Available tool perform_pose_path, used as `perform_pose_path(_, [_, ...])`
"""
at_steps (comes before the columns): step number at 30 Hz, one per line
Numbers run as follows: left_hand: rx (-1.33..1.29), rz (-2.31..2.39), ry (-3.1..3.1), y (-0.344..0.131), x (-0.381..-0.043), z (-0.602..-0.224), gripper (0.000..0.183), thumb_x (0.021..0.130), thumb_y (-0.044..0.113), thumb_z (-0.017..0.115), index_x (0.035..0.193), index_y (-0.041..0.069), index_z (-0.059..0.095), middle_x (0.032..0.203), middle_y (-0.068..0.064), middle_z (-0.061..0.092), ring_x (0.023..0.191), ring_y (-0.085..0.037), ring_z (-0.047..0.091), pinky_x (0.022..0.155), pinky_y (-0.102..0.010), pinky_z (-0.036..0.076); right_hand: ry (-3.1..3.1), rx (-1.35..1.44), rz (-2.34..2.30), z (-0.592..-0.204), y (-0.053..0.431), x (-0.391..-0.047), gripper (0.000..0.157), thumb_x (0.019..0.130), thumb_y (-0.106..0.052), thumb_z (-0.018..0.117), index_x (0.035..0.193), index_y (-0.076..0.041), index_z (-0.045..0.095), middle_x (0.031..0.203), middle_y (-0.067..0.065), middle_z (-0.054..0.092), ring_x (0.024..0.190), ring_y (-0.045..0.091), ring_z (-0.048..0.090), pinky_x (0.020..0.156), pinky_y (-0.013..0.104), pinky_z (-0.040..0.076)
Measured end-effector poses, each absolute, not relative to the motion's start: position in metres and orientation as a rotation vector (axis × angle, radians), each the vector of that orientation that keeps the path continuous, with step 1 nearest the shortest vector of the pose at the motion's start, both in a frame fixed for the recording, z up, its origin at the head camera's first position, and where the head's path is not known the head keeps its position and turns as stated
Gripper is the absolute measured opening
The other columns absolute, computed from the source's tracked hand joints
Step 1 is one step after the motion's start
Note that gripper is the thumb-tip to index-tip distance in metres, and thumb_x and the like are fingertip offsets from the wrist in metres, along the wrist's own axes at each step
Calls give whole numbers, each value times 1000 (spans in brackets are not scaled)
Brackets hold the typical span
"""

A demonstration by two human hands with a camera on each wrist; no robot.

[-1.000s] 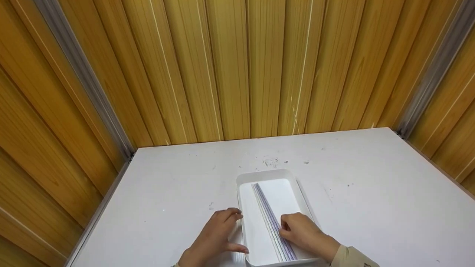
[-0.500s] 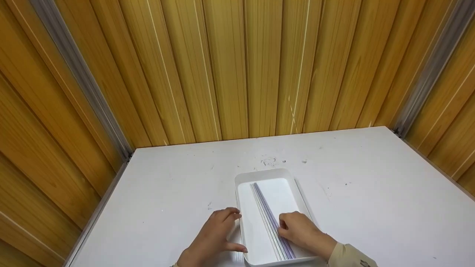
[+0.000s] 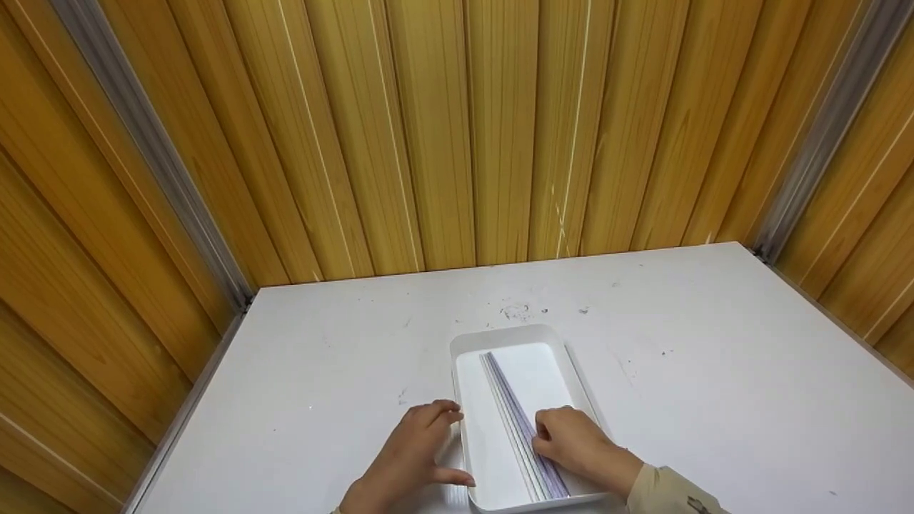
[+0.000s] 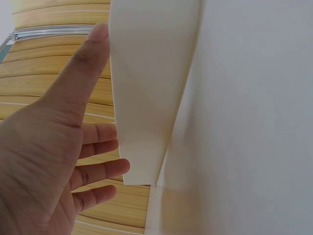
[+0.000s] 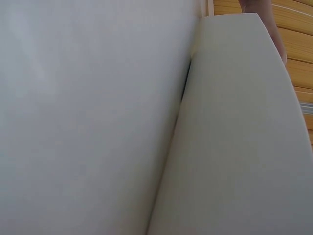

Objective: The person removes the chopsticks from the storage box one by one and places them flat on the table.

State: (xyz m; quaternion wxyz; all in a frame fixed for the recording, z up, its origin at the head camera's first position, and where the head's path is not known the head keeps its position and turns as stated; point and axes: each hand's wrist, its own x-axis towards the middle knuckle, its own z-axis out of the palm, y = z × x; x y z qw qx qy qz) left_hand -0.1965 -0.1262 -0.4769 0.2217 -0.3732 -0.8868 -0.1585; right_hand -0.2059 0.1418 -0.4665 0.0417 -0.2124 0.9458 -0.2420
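A white rectangular tray (image 3: 493, 335) lies on the table, with a bundle of long thin white and purple sticks (image 3: 510, 400) set slantwise in it. My left hand (image 3: 414, 457) is at the tray's left side, thumb and fingers spread and loosely extended. In the left wrist view, the thumb and fingertips of that hand (image 4: 49, 132) meet the tray's edge. Over the tray's right half, my right hand (image 3: 575, 442) has curled fingers and pinches at the right edge of the purple sticks; its fingertips are partly hidden. The right wrist view shows mainly the tray's outer wall (image 5: 239, 137).
The white table (image 3: 321, 357) has dark scuff marks (image 3: 515, 311) beyond the tray. Wood-patterned panels (image 3: 428, 143) stand behind and at both sides, with grey metal posts (image 3: 157, 157) in the corners.
The head view has shifted very slightly. Both hands, the tray and the sticks keep nearly the same positions.
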Motion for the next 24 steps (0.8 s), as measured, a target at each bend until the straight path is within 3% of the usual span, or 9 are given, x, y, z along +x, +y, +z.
perform_pose_path(18, [-1038, -425, -2451, -126, -196, -477, 78, 62, 65, 72, 112, 6, 63, 118, -3, 60, 105, -19, 59, 92, -35, 50, 2908, -589, -690, -465, 137, -206, 14, 76, -13, 62, 66, -9, 54, 61, -2, 54, 58, 12, 47, 51, 25, 42])
perform_pose_path(24, [-1022, -408, -2476, -126, -196, -476, 78, 62, 66, 73, 112, 7, 63, 118, -2, 60, 104, -19, 60, 92, -35, 51, 2895, -543, -713, -466, 135, -207, 16, 76, -12, 62, 64, -9, 53, 60, -1, 52, 57, 13, 46, 49, 24, 38])
